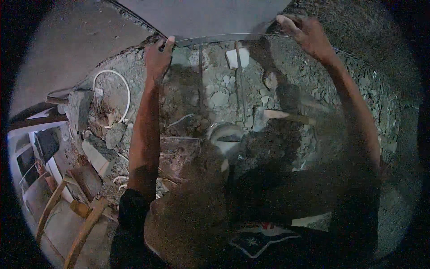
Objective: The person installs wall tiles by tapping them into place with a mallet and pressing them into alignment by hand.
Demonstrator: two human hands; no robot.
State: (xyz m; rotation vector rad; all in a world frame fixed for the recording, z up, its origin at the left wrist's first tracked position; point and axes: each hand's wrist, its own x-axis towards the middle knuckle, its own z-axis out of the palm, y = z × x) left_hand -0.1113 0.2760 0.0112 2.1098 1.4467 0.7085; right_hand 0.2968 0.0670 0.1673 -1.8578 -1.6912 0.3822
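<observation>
A: Count?
B: Two bare hands, one grey panel at the far edge of the rubble bed. Two thin rods run from beneath its near edge toward us. One white chunk by the right-hand rod.
A: Hands?
B: Left hand curled on the panel's near-left corner, gripping. Right hand by the near-right corner, thumb out, fingers bent; can't tell if it grips.
A: Around, in the way?
B: One wooden-handled tool mid-bed, right of a round pale object, kind unclear. White cable loop near the left edge, two wooden bars off the near-left corner. Torso and shadow cover the near edge.
A: Markings?
B: Star-like emblem on the dark shirt; lettering too blurred to read.
</observation>
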